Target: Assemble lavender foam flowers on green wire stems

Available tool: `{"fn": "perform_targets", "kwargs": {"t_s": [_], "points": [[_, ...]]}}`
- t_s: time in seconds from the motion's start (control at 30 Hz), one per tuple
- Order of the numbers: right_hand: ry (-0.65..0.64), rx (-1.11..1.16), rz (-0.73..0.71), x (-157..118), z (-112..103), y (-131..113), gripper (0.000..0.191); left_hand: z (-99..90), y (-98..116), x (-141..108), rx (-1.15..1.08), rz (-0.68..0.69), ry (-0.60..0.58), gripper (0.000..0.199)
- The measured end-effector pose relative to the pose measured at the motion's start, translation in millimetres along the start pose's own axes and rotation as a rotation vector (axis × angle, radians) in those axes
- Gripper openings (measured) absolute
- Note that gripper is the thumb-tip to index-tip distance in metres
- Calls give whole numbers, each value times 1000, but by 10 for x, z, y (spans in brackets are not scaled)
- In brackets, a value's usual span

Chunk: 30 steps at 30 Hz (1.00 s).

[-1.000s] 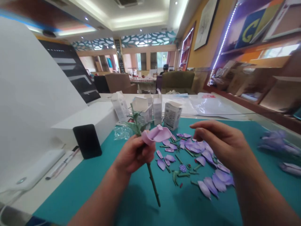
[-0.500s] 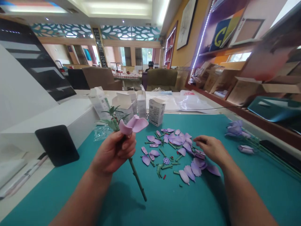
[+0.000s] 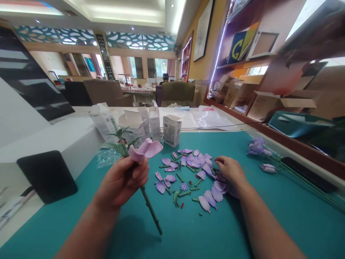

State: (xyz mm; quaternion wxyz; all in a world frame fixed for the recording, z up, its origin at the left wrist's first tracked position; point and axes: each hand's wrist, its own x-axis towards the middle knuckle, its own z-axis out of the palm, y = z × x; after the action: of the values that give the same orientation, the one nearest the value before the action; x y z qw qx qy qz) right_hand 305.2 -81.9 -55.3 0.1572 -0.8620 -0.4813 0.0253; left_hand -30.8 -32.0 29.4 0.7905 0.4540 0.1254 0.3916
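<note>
My left hand (image 3: pixel 125 178) is closed round an artificial flower (image 3: pixel 145 149) with pink-lilac petals, green leaves behind them and a green stem (image 3: pixel 151 208) slanting down to the right. My right hand (image 3: pixel 232 172) is at the right edge of a pile of loose purple petals (image 3: pixel 198 160). Its fingers are loosely bent and partly apart, with nothing seen in them. Around the pile lie short green stem pieces (image 3: pixel 184 193), a round purple lattice piece (image 3: pixel 183 186) and a small red piece (image 3: pixel 182 205). Several petals (image 3: pixel 208 198) lie in a fanned row nearer to me.
Opened white boxes (image 3: pixel 171 131) stand behind the green mat (image 3: pixel 188 237), near crumpled clear plastic (image 3: pixel 107 158). A black tablet-like panel (image 3: pixel 47 176) leans at left. Purple flowers (image 3: pixel 256 145) on long stems and a dark flat object (image 3: pixel 307 174) lie at right. A person (image 3: pixel 165 77) sits far off.
The whole view has shifted a little, so things appear farther left. My left hand still holds the flower, and my right hand stays by the petals, slightly closer over them.
</note>
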Motion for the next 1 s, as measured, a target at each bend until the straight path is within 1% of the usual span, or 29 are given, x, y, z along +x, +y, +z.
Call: {"fn": "perform_targets", "kwargs": {"t_s": [0.13, 0.23, 0.3, 0.37, 0.43, 0.53, 0.57, 0.63, 0.7, 0.73, 0.77, 0.83, 0.87, 0.93, 1.0], "points": [[-42, -49, 31, 140, 63, -57, 31, -22, -12, 0, 43, 3, -9, 33], [-79, -58, 63, 282, 117, -85, 32, -20, -18, -19, 94, 19, 36, 24], [-92, -44, 70, 359, 152, -89, 28, -14, -24, -44, 115, 48, 84, 16], [-100, -7, 45, 403, 186, -87, 24, -14, -31, -68, 129, 71, 70, 15], [-105, 51, 5, 406, 219, -78, 23, -23, -36, -83, 165, 79, 30, 17], [-95, 157, -81, 341, 260, -56, 26, -40, -40, -90, 202, 86, -23, 25], [-84, 215, -99, 313, 264, -53, 28, -42, -40, -92, 209, 83, -40, 28], [-49, 454, -106, 268, 238, -70, 26, -41, -37, -97, 228, 70, -79, 32], [-24, 748, -106, 242, 146, -138, 30, -32, -28, -107, 260, 68, -105, 34], [-27, 866, -119, 232, 71, -196, 37, -26, -20, -113, 283, 80, -108, 34], [-36, 937, -147, 219, -20, -269, 42, -20, -10, -120, 317, 96, -108, 33], [-63, 1022, -242, 171, -231, -454, 42, -11, 15, -131, 416, 138, -105, 30], [-20, 1061, -272, 130, -340, -557, 38, -7, 29, -135, 474, 154, -109, 29], [19, 1136, -327, 14, -534, -759, 35, 0, 57, -139, 585, 176, -121, 27], [23, 1160, -396, -142, -677, -927, 37, 7, 79, -136, 665, 192, -115, 26]]}}
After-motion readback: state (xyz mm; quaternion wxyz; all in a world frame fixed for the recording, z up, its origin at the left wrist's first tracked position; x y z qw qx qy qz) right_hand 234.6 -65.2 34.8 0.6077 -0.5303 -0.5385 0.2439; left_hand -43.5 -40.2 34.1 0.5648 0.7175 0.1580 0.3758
